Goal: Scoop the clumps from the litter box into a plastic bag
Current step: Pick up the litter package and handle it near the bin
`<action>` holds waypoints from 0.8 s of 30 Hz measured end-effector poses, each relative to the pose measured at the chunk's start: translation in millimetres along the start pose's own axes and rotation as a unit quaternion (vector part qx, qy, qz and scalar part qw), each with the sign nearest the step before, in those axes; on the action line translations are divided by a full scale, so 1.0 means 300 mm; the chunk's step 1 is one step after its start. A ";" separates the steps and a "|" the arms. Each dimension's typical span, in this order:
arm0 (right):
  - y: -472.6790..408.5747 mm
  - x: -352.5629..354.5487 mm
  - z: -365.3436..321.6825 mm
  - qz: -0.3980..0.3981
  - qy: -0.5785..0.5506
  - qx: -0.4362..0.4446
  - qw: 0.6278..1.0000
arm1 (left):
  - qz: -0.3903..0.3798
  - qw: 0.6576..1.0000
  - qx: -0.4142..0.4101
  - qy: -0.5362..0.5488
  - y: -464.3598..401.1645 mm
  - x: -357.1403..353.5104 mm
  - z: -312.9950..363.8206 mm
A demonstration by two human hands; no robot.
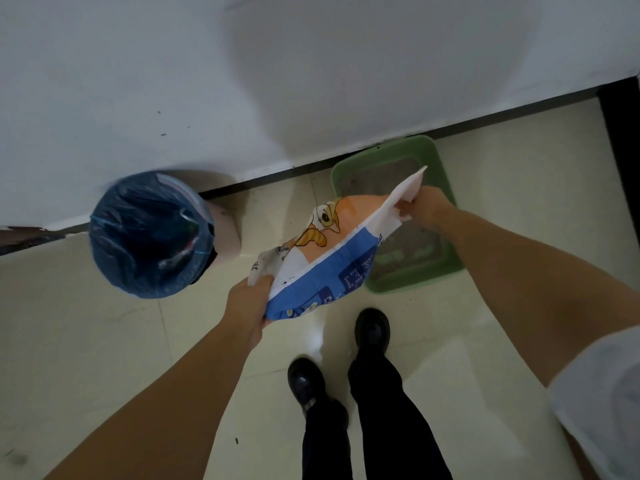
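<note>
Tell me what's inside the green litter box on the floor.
The green litter box holds grey litter. No clumps can be made out. The printed bag, gripped by the left hand and right hand, hides much of the middle.

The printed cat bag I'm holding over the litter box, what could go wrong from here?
1. The printed bag hangs tilted between the left hand and right hand, only partly over the green litter box; anything spilling from the lower end could land on the tiled floor.
2. Each hand grips just one end, so a slip may drop it near the shoes.
3. The blue-lined bin stands apart, well left of the box.
</note>
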State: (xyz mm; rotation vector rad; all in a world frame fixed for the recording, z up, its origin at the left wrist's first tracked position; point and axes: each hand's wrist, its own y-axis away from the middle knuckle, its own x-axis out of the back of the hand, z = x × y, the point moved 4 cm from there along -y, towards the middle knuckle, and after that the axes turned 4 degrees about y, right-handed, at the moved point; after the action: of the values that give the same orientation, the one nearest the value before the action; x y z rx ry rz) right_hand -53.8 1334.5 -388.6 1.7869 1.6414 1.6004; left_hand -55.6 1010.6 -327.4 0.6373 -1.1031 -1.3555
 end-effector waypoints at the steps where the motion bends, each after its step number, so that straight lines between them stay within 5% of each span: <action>1: -0.011 0.009 -0.012 0.004 0.003 0.002 1.000 | -0.002 1.000 -0.003 0.002 -0.005 -0.004 0.009; 10: -0.035 0.065 -0.077 0.025 0.001 0.043 0.999 | -0.009 1.000 -0.001 0.022 -0.021 -0.022 0.017; 24: 0.096 0.019 0.190 0.016 0.042 -0.039 0.998 | -0.014 0.999 0.021 -0.034 0.032 -0.086 -0.051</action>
State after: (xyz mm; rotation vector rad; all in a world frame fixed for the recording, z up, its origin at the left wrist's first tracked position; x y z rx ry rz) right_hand 6.4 1356.2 -385.2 1.7374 1.5694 1.7497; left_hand -34.2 1033.4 -331.4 0.6424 -1.1836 -1.3905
